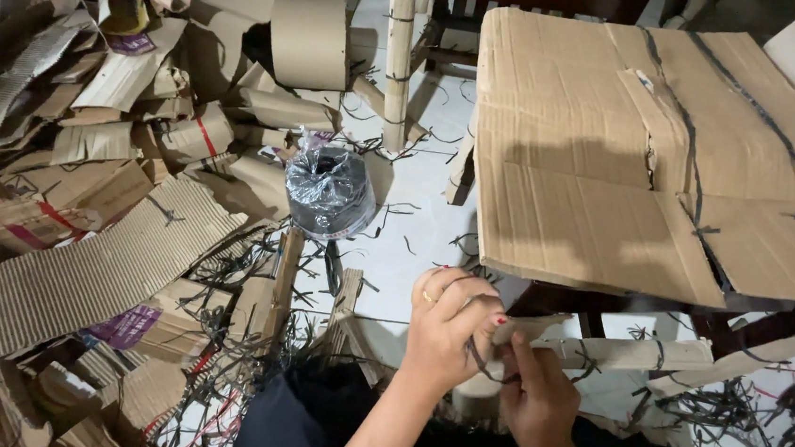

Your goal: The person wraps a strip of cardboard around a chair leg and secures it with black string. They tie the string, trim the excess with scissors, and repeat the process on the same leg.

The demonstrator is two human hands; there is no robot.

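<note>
My left hand point(446, 327) and my right hand point(536, 390) meet low in the middle of the head view. Both pinch a thin dark strap point(477, 357) that loops around the end of a rolled cardboard stick point(628, 352). The stick lies sideways and points right, under the edge of a table. My left hand wears a ring and curls over the stick's near end. My right hand grips the strap from below, fingers closed.
A flattened cardboard sheet point(649, 149) covers a dark wooden table at right. A spool of dark strap wrapped in plastic point(329, 190) stands on the white floor. Heaps of cardboard scraps point(89, 180) fill the left. Cut strap pieces point(768, 442) litter the floor.
</note>
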